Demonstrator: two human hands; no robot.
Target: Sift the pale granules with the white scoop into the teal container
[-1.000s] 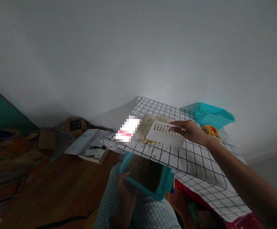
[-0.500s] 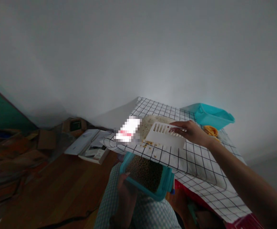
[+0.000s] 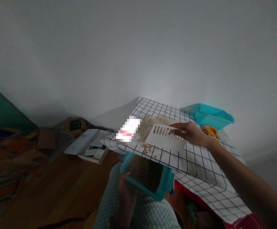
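Observation:
My right hand (image 3: pixel 192 133) grips a white slotted plastic scraper (image 3: pixel 165 138) and rests it on the checked tablecloth (image 3: pixel 195 159), beside a heap of pale grain (image 3: pixel 151 124). A few loose kernels (image 3: pixel 150 150) lie near the table's edge just below the scraper. My left hand (image 3: pixel 126 187) holds a teal container (image 3: pixel 146 175) filled with brownish grain under the table's edge, over my lap.
A teal tub (image 3: pixel 208 115) and an orange object (image 3: pixel 211 130) sit at the table's far right. Boxes and papers (image 3: pixel 88 145) lie on the wooden floor to the left. A grey wall stands behind the table. Red fabric (image 3: pixel 245 221) shows under the cloth.
The scraper has slid slightly toward me, and the loose kernels have moved closer to the table's edge. The left hand and the container stay in place.

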